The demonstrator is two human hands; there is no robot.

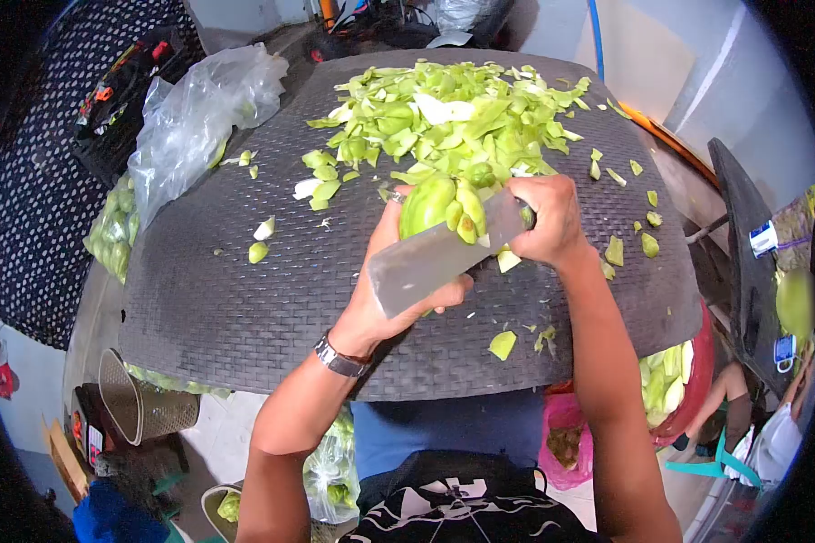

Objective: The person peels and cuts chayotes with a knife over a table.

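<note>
My left hand point(380, 290) is wrapped round a green chayote-like vegetable point(427, 206) above the dark woven table point(226, 299). My right hand point(550, 217) grips the handle of a wide cleaver point(430, 265). The blade lies slantwise across the lower side of the vegetable and hides part of my left palm. Behind both hands a large heap of pale green cut pieces point(444, 109) covers the far middle of the table. Loose scraps lie around it, one of them a green piece point(503, 345) near the front edge.
A clear plastic bag point(204, 113) lies at the table's left edge, above a bag of green vegetables point(113, 231). Below the table are a wicker basket point(149, 398), a red tub point(697, 380) and a pink bag point(566, 443). Another person's leg point(717, 398) shows at right.
</note>
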